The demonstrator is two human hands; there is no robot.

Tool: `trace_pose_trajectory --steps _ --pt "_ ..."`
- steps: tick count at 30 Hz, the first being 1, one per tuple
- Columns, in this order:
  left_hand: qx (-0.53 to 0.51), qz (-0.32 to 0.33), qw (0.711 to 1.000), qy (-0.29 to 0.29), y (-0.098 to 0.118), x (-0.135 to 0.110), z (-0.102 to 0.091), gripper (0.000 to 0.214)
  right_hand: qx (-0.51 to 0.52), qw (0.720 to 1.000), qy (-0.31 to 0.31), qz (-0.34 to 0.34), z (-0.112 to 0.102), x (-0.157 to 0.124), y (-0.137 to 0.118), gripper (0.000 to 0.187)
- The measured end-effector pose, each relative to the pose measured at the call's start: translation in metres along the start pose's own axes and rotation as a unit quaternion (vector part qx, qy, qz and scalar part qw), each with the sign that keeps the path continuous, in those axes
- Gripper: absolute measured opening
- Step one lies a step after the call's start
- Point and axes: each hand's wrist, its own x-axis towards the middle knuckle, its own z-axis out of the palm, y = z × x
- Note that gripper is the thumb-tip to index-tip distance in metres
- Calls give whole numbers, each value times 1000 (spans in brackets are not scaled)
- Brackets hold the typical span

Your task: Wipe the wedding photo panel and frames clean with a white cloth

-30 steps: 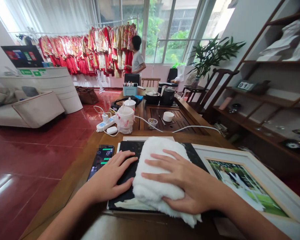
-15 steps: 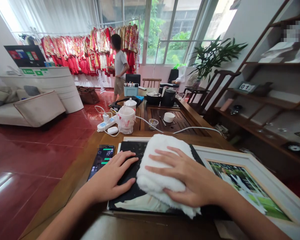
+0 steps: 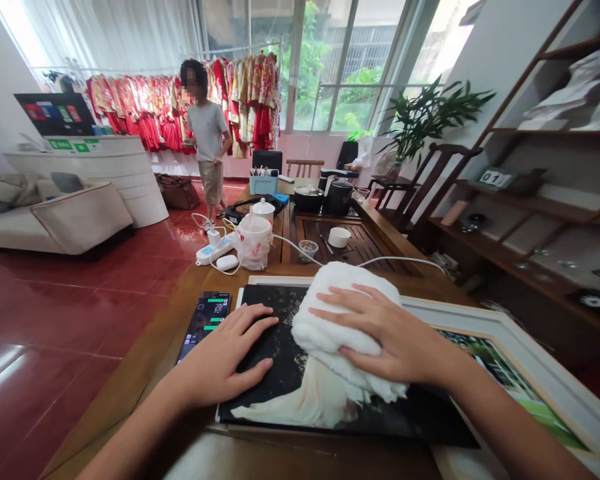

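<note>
A black photo panel with a pale dress pictured on it lies flat on the wooden table. My left hand rests open on its left part, fingers spread and holding nothing. On the panel's right part, my right hand grips a folded white towel and presses it down, fingers spread over its top. The towel covers part of the picture. Left of my left hand is a phone with a lit screen. A white-framed photo lies to the right, partly under my right forearm.
Beyond the panel stand a pinkish-white cup, a power strip, a small glass bowl and a white bowl. A white cable crosses the table. A person stands near the clothes rack.
My right hand has slid the towel to the right, uncovering more of the pictured dress. My left hand stays put. The person in the background has moved left and turned.
</note>
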Motion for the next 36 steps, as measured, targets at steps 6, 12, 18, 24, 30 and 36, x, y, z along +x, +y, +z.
trace_pose_trajectory --steps 6,12,18,24,30,36 --pt "0 -2 1000 -2 0 3 0 53 32 996 -51 -71 -4 6 -33 75" --pt "-3 0 1000 1 -1 1 1 53 30 997 -40 -55 -3 6 -25 72" --pt "-9 -5 1000 -1 0 -3 -2 52 5 1000 0 2 -1 1 -4 67" --pt "-13 0 1000 1 -2 1 -1 51 32 997 -35 -56 -2 6 -32 74" --pt "-12 0 1000 4 -3 -1 -1 51 43 996 -50 -66 -4 10 -33 73" --pt "-15 1 1000 7 -3 -1 -1 51 19 1000 -6 -14 1 6 -17 71"
